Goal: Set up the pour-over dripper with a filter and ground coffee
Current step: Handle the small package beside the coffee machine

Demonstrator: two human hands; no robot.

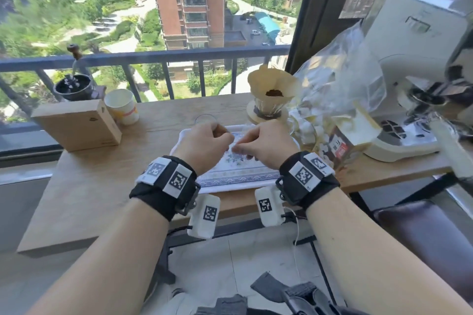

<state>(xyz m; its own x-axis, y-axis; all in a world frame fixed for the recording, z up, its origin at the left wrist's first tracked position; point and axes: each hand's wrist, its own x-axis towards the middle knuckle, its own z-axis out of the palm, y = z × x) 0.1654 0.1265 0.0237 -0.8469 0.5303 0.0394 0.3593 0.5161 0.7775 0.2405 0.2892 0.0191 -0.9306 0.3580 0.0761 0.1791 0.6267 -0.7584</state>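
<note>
A glass dripper (268, 109) stands on a wooden ring at the back of the table, right of centre. A cream paper filter (275, 81) sits open in it, with a small heap of dark ground coffee (274, 93) at its bottom. My left hand (204, 144) and my right hand (266, 144) hover close together over a patterned white tray (230, 181), in front of the dripper. Both have curled fingers whose tips almost meet. Below the right fingertips there is a pale blur; I cannot tell whether anything is pinched there.
A clear glass (204, 118) stands just behind my left hand. At the back left are a paper cup (122, 107), a wooden box (76, 124) and a hand grinder (74, 85). On the right are a crinkled plastic bag (337, 79), a small carton (343, 147) and a white machine (414, 63).
</note>
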